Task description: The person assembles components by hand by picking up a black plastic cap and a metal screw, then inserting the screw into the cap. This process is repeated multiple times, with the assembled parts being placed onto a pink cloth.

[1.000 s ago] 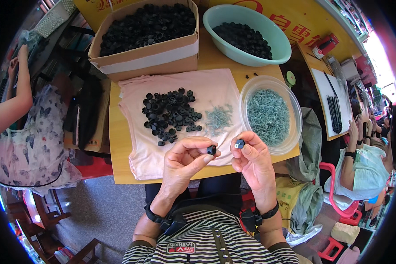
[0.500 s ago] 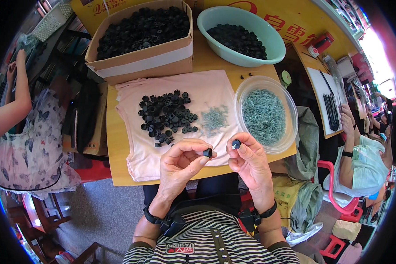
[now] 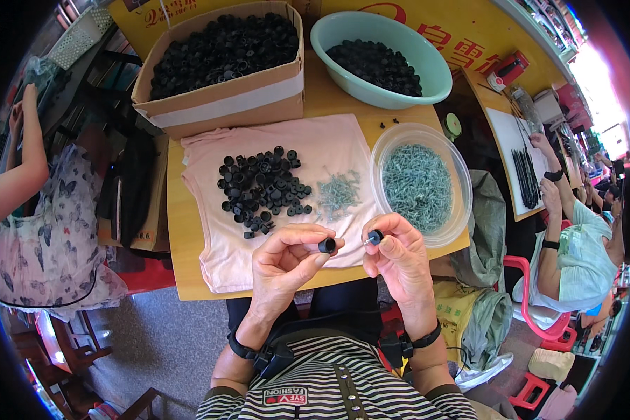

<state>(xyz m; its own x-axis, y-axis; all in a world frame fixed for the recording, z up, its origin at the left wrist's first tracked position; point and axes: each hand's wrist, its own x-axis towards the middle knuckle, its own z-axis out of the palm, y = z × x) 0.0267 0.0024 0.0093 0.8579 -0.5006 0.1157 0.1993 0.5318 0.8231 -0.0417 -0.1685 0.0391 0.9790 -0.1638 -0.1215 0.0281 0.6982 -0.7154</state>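
Left hand (image 3: 283, 262) pinches a small black cap (image 3: 327, 246); right hand (image 3: 397, 259) pinches another cap (image 3: 375, 237); both look light, rigid, best gripped by the rim.

2 hands (image 3: 287, 262), each w/ 1 black cap (image 3: 327, 245); 1 cardboard box (image 3: 224, 105), 1 green basin (image 3: 427, 77), 1 clear bowl (image 3: 458, 210).

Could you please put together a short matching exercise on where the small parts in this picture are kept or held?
Things:
1. cardboard box
2. clear plastic tub
3. left hand
4. pink cloth

Contents:
A. a loose pile of black caps and a smaller heap of little metal pieces
B. one black cap pinched at the fingertips
C. full of black caps, at the table's far left
D. a mass of small greyish metal pieces

Pairs: 1-C, 2-D, 3-B, 4-A
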